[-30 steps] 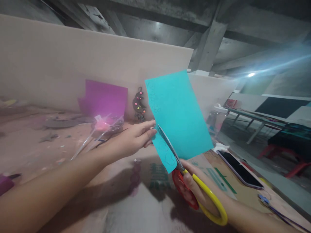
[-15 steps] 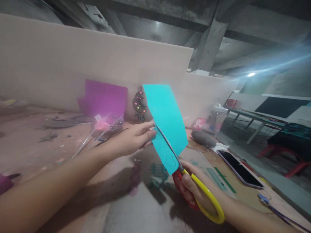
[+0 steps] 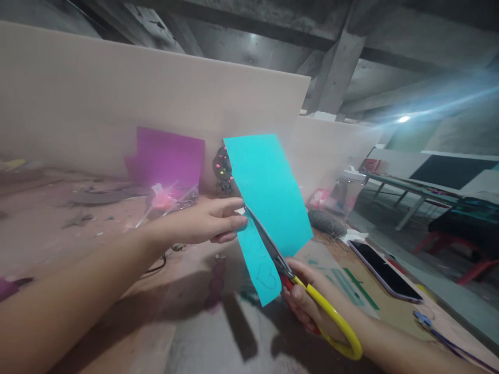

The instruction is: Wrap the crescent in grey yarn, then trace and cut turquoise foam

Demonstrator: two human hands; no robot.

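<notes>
A turquoise sheet of paper (image 3: 268,187) is pinched at its left edge by my left hand (image 3: 218,221), thumb and fingers closed on it. A cut runs through the sheet and parts a lower strip, which bears a drawn heart outline, from the larger piece. My right hand (image 3: 312,296) grips a pair of scissors (image 3: 333,317) with yellow and red handles. Their metal blades lie along the cut, tips close to my left fingertips. The paper is held up above the work surface, and part of my right hand's fingers is hidden behind the handles.
Purple paper (image 3: 169,158) leans on the back panel beside a dark moon-shaped ornament (image 3: 223,169) with coloured dots. On the right lie a grey yarn roll (image 3: 326,223) and a phone (image 3: 384,270). A clear plastic jar (image 3: 349,192) stands behind. Cardboard (image 3: 210,343) covers the table below.
The strip with the heart has swung down and left, away from the larger piece. My left hand has shifted slightly left, and the scissor blades look closer together.
</notes>
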